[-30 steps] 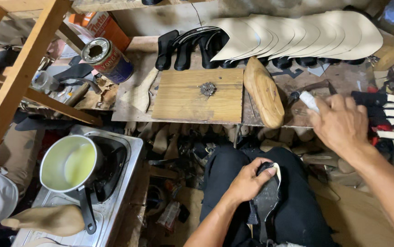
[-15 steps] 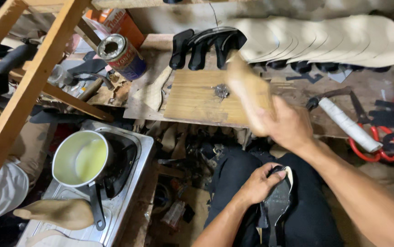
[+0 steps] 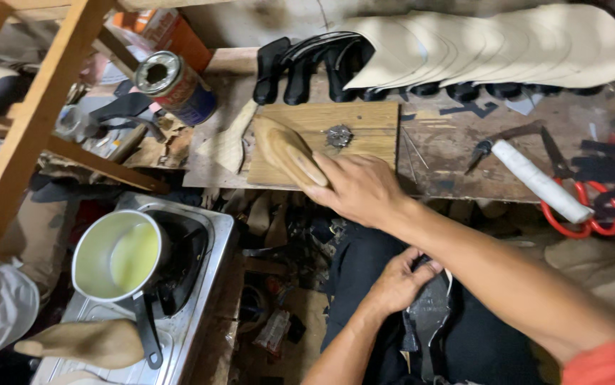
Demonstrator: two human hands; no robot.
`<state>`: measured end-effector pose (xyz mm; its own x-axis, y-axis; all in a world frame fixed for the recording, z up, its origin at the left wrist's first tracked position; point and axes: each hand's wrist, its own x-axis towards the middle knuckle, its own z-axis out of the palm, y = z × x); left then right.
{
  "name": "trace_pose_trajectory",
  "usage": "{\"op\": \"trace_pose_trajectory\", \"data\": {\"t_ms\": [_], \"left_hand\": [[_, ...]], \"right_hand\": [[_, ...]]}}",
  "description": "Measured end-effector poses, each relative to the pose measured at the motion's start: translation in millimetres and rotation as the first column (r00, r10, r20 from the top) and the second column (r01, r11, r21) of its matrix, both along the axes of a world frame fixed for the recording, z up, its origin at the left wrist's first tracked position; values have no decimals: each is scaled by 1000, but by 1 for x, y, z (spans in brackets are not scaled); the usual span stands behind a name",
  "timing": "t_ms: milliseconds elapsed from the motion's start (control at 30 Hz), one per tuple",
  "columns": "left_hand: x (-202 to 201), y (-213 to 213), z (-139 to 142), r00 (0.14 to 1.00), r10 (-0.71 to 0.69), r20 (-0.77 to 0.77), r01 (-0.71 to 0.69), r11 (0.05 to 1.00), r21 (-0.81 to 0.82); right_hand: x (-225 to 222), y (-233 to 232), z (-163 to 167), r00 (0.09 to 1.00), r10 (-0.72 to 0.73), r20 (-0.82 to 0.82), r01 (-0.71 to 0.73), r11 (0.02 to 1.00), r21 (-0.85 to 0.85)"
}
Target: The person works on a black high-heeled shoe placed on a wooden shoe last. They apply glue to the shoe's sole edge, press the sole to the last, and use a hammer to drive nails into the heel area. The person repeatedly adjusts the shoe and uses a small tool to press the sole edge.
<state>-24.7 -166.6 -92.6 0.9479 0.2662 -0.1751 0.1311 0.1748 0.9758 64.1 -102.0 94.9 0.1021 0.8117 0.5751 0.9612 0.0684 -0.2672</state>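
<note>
Counter: a worn wooden counter (image 3: 457, 153) in a cluttered workshop carries a pale wooden board (image 3: 364, 128).
Right hand: the right hand (image 3: 357, 189) reaches across, fingers closed on a smooth tan wooden shoe last (image 3: 286, 150) lying on the board.
Left hand: the left hand (image 3: 400, 281) grips a dark shoe sole (image 3: 429, 317) on the lap.
Nearby: a row of cream insoles (image 3: 500, 46); a pot of yellowish liquid (image 3: 118, 257).

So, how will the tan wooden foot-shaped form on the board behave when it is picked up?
The tan wooden foot-shaped form looks solid, so probably stiff and fairly heavy. Its rounded, smooth surface may slip or rock on the wooden board. The right hand grips one end.
</note>
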Motion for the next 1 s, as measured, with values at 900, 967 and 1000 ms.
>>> {"op": "trace_pose_trajectory", "data": {"t_ms": [900, 967, 1000], "left_hand": [[-12, -34, 6, 978, 141, -152, -196, 863, -465], [-15, -39, 9, 977, 172, -129, -208, 903, -376], [-16, -42, 12, 974, 180, -139, -217, 921, -324]], "right_hand": [[-43, -354, -132, 167, -510, -844, -410, 743, -529], [-39, -357, -123, -195, -348, -917, -348, 899, -267], [-38, -361, -118, -354, -322, -878, -297, 929, -221]]}}
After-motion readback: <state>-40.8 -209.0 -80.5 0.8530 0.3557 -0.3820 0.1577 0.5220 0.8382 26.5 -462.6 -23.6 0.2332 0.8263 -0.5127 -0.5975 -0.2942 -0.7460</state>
